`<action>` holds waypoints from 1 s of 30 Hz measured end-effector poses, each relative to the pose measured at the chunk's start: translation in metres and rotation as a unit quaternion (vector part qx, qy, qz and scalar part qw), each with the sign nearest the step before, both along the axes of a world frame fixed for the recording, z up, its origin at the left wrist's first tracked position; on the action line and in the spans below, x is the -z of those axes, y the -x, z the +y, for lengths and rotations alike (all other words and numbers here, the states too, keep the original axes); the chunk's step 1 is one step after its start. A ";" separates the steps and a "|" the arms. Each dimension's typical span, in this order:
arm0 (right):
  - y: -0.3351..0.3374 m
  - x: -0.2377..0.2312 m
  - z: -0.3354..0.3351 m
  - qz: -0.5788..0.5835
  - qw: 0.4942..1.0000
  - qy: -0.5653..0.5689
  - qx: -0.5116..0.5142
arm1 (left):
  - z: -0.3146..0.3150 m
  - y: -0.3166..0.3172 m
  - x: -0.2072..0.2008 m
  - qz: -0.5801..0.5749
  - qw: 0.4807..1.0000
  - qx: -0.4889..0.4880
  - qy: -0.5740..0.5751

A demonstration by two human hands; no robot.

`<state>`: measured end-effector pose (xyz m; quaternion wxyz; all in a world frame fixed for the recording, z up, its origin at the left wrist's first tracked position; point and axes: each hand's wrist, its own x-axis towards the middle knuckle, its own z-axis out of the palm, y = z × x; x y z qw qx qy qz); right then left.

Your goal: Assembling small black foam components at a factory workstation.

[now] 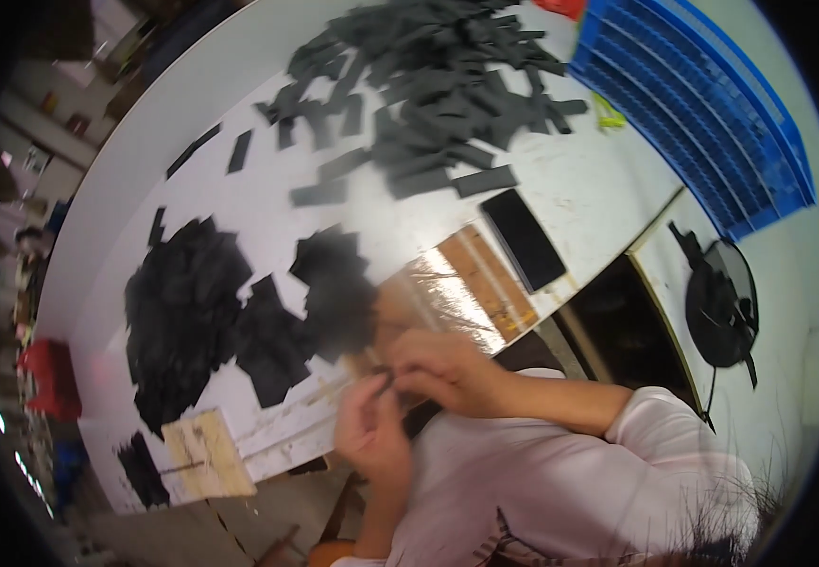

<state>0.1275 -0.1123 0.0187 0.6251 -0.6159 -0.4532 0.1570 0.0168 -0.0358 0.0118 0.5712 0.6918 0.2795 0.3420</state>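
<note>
My left hand [370,427] and my right hand [449,370] meet close to my body, just off the near edge of the white table. Between their fingertips is a small black piece [384,380], pinched from both sides; the fingers cover most of it, so its full shape is hidden. Just beyond my hands lie loose heaps of flat black strips, one small heap [336,293] closest and a larger heap [182,307] to the left. A wooden board [485,279] with a shiny strip lies beyond my right hand.
A big pile of dark grey strips [438,90] covers the far side. A black phone [525,241] lies beside the wooden board. At the right stand a blue ribbed rack [702,113] and a black round object [721,302]. A pale wood block [207,454] sits at the near left edge.
</note>
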 end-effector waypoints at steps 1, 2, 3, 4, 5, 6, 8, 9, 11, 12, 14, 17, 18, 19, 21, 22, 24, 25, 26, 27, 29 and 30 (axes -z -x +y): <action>0.000 -0.007 0.000 -0.006 1.000 0.013 0.001 | 0.002 -0.002 -0.002 0.004 1.000 -0.021 -0.007; -0.002 -0.013 -0.003 -0.014 0.999 0.027 0.011 | 0.002 -0.007 -0.003 -0.021 0.995 -0.017 -0.098; -0.001 -0.021 -0.004 -0.021 0.999 0.037 0.020 | 0.003 -0.010 -0.006 -0.045 0.981 -0.013 -0.188; -0.003 -0.027 -0.004 -0.020 0.999 0.033 0.012 | 0.000 -0.013 -0.013 -0.043 0.980 -0.021 -0.191; -0.005 -0.034 -0.004 -0.029 0.998 0.046 0.017 | -0.004 -0.015 -0.026 -0.064 0.994 -0.014 -0.083; -0.008 -0.041 -0.004 -0.038 0.997 0.060 0.029 | -0.005 -0.017 -0.033 -0.086 0.996 -0.001 0.029; -0.019 -0.055 -0.001 -0.027 0.997 0.071 0.032 | 0.010 -0.020 -0.040 -0.054 0.998 0.019 0.038; -0.023 -0.061 0.003 0.074 0.995 0.065 -0.019 | 0.021 -0.024 -0.047 -0.158 0.959 0.123 0.200; -0.032 -0.070 0.008 0.217 0.971 0.020 -0.094 | 0.033 -0.035 -0.067 -0.256 0.808 0.264 0.461; -0.037 -0.077 0.010 0.217 0.971 0.020 -0.097 | 0.034 -0.040 -0.072 -0.258 0.809 0.261 0.459; -0.049 -0.086 0.013 0.291 0.937 0.069 -0.179 | 0.036 -0.047 -0.077 -0.341 0.641 0.392 0.565; -0.063 -0.044 0.018 0.366 0.908 0.106 -0.175 | 0.041 -0.049 -0.047 -0.322 0.642 0.284 0.636; -0.066 -0.031 0.018 0.443 0.868 0.146 -0.170 | 0.045 -0.050 -0.032 -0.278 0.630 0.204 0.696; -0.064 -0.022 0.017 0.442 0.868 0.147 -0.172 | 0.047 -0.049 -0.009 -0.261 0.612 0.191 0.721; -0.059 -0.004 0.015 0.507 0.845 0.095 -0.145 | 0.042 -0.052 -0.006 -0.254 0.630 0.166 0.715; -0.061 0.000 0.019 0.508 0.845 0.092 -0.143 | 0.043 -0.053 -0.006 -0.244 0.646 0.145 0.708; -0.068 0.001 0.029 0.444 0.877 0.107 -0.146 | 0.053 -0.059 -0.012 -0.262 0.583 0.184 0.747; -0.070 -0.008 0.034 0.445 0.877 0.107 -0.148 | 0.054 -0.061 -0.024 -0.309 0.540 0.195 0.758; -0.070 -0.026 0.035 0.429 0.879 0.114 -0.172 | 0.053 -0.061 -0.033 -0.354 0.494 0.205 0.767; -0.070 -0.034 0.035 0.414 0.881 0.121 -0.195 | 0.054 -0.059 -0.037 -0.376 0.472 0.172 0.778; -0.066 -0.020 0.033 0.410 0.882 0.140 -0.185 | 0.054 -0.056 -0.016 -0.369 0.481 0.136 0.783; -0.064 -0.007 0.033 0.406 0.883 0.159 -0.173 | 0.055 -0.055 -0.002 -0.360 0.489 0.100 0.788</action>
